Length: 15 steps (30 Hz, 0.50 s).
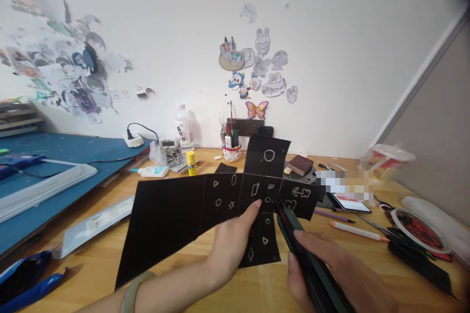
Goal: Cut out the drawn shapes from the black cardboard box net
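A black cardboard sheet cut in a cross-like layout (pixel 167 220), with white outlines of circles, triangles, a star and other shapes, is held up above the table. My left hand (pixel 229 244) grips its lower middle, thumb lying on the front face and the other fingers behind. In my right hand (pixel 326 264) is a dark green and black tool that looks like a utility knife (pixel 293 227). Its narrow tip meets the panel right of centre, beside a small greyish patch; the blade itself is too blurred to make out.
On the wooden table, a yellow glue stick (pixel 191 163), a pen cup (pixel 232 151) and a water bottle (pixel 184 129) stand behind the cardboard. An orange-capped marker (pixel 358 231), scissors (pixel 384 205) and a round tub (pixel 420 230) lie right. Blue-handled pliers (pixel 33 274) sit left.
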{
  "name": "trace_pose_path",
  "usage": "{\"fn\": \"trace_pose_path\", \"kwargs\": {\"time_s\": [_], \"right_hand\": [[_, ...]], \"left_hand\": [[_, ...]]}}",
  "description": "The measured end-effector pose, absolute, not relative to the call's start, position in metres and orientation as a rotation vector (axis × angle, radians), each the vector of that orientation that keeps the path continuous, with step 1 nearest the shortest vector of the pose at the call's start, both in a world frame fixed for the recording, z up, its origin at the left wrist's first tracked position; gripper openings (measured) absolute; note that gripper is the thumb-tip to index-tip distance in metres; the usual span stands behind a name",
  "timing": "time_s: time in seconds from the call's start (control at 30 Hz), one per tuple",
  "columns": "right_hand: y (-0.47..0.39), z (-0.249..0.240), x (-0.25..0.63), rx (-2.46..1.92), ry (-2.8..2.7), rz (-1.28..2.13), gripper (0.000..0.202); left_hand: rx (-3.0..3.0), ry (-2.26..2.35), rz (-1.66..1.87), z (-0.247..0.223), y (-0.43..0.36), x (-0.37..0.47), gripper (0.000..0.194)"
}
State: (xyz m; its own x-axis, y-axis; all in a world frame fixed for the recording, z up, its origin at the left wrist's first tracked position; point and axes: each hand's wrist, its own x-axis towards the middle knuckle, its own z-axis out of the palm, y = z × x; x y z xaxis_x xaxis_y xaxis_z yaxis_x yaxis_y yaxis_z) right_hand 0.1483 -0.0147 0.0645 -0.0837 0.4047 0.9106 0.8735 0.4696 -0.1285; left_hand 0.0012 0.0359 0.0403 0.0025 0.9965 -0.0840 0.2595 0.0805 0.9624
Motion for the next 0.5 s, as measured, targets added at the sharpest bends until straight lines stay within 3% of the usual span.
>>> {"fn": "trace_pose_path", "kwargs": {"time_s": [0.17, 0.5], "right_hand": [[-0.008, 0.061, 0.155, -1.045, -1.786, -0.717, 0.014], [-0.007, 0.072, 0.147, -0.993, -1.762, -0.685, 0.014]], "left_hand": [[1.631, 1.452, 0.954, 0.041, 0.034, -0.002, 0.037], [1.435, 1.429, 0.949, 0.037, 0.034, -0.002, 0.033]]}}
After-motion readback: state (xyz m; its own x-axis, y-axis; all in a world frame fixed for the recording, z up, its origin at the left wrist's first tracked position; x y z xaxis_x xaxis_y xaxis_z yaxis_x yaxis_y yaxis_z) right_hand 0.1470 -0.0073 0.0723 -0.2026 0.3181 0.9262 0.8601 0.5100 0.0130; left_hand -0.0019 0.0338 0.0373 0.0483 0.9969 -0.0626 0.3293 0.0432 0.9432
